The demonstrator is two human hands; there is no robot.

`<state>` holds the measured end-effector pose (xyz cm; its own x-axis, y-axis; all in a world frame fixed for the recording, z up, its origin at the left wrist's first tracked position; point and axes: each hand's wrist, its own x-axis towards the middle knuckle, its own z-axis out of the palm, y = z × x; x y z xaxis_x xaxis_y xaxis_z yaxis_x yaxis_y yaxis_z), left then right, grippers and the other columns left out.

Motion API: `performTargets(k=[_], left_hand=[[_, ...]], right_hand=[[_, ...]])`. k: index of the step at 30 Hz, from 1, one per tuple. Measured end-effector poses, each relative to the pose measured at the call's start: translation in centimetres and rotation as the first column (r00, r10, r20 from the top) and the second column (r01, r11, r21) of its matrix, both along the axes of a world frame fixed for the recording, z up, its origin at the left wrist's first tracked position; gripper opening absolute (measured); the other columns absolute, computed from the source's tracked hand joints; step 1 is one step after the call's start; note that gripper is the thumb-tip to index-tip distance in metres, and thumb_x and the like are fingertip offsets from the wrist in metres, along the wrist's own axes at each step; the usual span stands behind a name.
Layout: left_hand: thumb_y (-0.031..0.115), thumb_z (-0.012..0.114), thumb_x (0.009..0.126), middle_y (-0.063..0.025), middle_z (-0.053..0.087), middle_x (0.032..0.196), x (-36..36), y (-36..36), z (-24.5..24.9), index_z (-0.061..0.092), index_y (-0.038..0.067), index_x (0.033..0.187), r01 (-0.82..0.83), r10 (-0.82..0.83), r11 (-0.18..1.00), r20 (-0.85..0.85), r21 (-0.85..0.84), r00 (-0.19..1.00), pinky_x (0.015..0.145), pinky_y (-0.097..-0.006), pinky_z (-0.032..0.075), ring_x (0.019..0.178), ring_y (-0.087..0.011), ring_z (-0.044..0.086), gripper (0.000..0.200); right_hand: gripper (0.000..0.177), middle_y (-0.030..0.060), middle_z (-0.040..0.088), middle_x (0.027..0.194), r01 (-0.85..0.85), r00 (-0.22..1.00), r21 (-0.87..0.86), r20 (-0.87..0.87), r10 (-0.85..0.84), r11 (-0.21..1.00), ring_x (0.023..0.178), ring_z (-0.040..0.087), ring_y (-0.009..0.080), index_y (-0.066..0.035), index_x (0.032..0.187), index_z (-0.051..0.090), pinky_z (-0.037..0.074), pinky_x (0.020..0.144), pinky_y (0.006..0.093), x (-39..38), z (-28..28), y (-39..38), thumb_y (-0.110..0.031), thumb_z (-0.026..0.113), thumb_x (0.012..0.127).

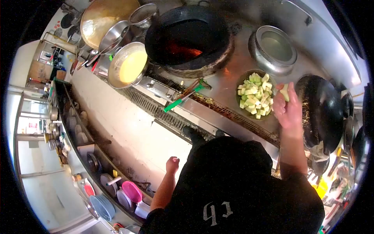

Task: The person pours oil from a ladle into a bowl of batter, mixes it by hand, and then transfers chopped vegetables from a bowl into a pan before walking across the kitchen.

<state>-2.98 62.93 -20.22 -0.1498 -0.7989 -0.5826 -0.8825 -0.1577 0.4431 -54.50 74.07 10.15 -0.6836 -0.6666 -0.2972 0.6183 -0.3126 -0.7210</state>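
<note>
Stainless-steel wok range across the upper half of the frame, seen from above; pale floor and a shelf of plates at lower left. The right hand, right of centre, pinches a pale green chunk at its fingertips. The chunk is held up between the bowl of cubed vegetable and the dark wok at the right edge. The left hand, lower centre, hangs by the person's side, curled into a loose fist with nothing visible in it. At upper centre a large wok shows an orange glow inside. A pot of water sits to its right and a pan of yellow liquid to its left. A green-handled tool lies on the front edge of the range.

Hazards, as judged: the fingertip pinch is light, so the chunk could slip and fall onto the steel top or the drain grate rather than into a vessel. The wrist is close to the dark wok's rim, so if that metal is hot, a small drift could mean a burn.
</note>
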Motion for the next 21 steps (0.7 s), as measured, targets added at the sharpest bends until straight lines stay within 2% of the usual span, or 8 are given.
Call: performTargets(k=[7,10,12,15,17,19,20,21], left_hand=[[0.028,0.062,0.076,-0.0143,0.066,0.091,-0.7,0.2,1.2,0.061,0.004,0.099,0.064,-0.062,0.997,0.055,-0.036,0.997,0.078,-0.0336,0.049,0.087,-0.0265,0.063,0.033],[0.028,0.062,0.076,-0.0143,0.066,0.091,-0.5,0.1,1.0,0.061,0.004,0.099,0.064,-0.063,0.998,0.056,-0.027,0.996,0.078,-0.0336,0.049,0.086,-0.0266,0.063,0.033],[0.028,0.062,0.076,-0.0145,0.066,0.091,-0.4,0.2,0.7,0.061,0.004,0.099,0.064,-0.063,0.998,0.071,-0.015,0.996,0.078,-0.0338,0.049,0.086,-0.0266,0.063,0.033],[0.027,0.062,0.076,-0.0149,0.066,0.091,-0.3,0.0,0.3,0.061,0.004,0.099,0.057,-0.056,0.998,0.053,-0.012,0.997,0.077,-0.0341,0.049,0.086,-0.0260,0.063,0.032],[0.026,0.062,0.076,-0.0151,0.066,0.091,0.0,0.0,-0.2,0.061,0.003,0.098,0.028,-0.029,1.000,0.019,0.007,0.999,0.078,-0.0336,0.049,0.087,-0.0260,0.063,0.032],[0.024,0.062,0.076,-0.0158,0.066,0.091,-1.4,-0.1,2.0,0.061,0.002,0.098,0.055,-0.056,0.998,0.064,0.014,0.996,0.078,-0.0336,0.049,0.087,-0.0267,0.063,0.031],[0.024,0.062,0.076,-0.0159,0.066,0.091,-1.5,0.0,2.1,0.061,0.002,0.097,0.066,-0.067,0.998,0.073,0.004,0.995,0.078,-0.0337,0.049,0.087,-0.0266,0.063,0.030],[0.023,0.063,0.077,-0.0159,0.066,0.091,-1.5,0.0,2.2,0.061,0.001,0.097,0.076,-0.075,0.997,0.083,-0.006,0.994,0.078,-0.0338,0.049,0.087,-0.0265,0.063,0.030]], right_hand=[[0.027,-0.0018,0.040,0.054,0.051,0.996,0.009,-0.080,-0.050,0.999,0.042,0.033,0.0074,-0.005,0.088,0.052,0.024,0.040,0.0207,-0.2,0.1,-0.5,-0.031,0.048,0.092],[0.026,-0.0020,0.036,0.050,-0.064,0.990,-0.025,-0.126,0.061,0.998,0.040,0.031,0.0077,-0.010,0.078,0.050,0.023,0.038,0.0220,-1.1,-0.4,0.0,-0.033,0.049,0.091],[0.032,-0.0018,0.031,0.046,-0.042,0.988,-0.056,0.146,0.050,0.998,0.038,0.028,0.0086,-0.012,0.071,0.046,0.022,0.035,0.0231,-1.5,0.4,0.1,-0.037,0.046,0.091],[0.035,-0.0018,0.028,0.044,-0.130,0.961,-0.177,0.219,0.168,0.975,0.036,0.026,0.0096,-0.013,0.069,0.046,0.020,0.033,0.0238,-3.1,-1.0,0.5,-0.040,0.041,0.092],[0.029,-0.0008,0.036,0.048,0.004,0.991,0.011,0.134,-0.006,1.000,0.039,0.029,0.0098,-0.012,0.077,0.049,0.022,0.036,0.0227,-3.5,-1.8,0.1,-0.036,0.040,0.092],[0.019,0.0013,0.050,0.063,-0.035,0.999,0.114,-0.030,0.039,0.993,0.048,0.038,0.0095,-0.009,0.090,0.053,0.032,0.043,0.0216,-4.9,-4.3,0.7,-0.026,0.046,0.091],[0.019,0.0013,0.050,0.063,-0.031,0.999,0.119,-0.033,0.035,0.992,0.048,0.038,0.0095,-0.009,0.090,0.053,0.032,0.043,0.0216,-5.0,-4.5,0.6,-0.026,0.046,0.091],[0.018,0.0030,0.054,0.073,0.011,0.996,0.207,-0.094,0.009,0.978,0.056,0.044,0.0103,-0.007,0.097,0.054,0.036,0.049,0.0222,-5.0,-4.6,0.3,-0.022,0.049,0.090]])
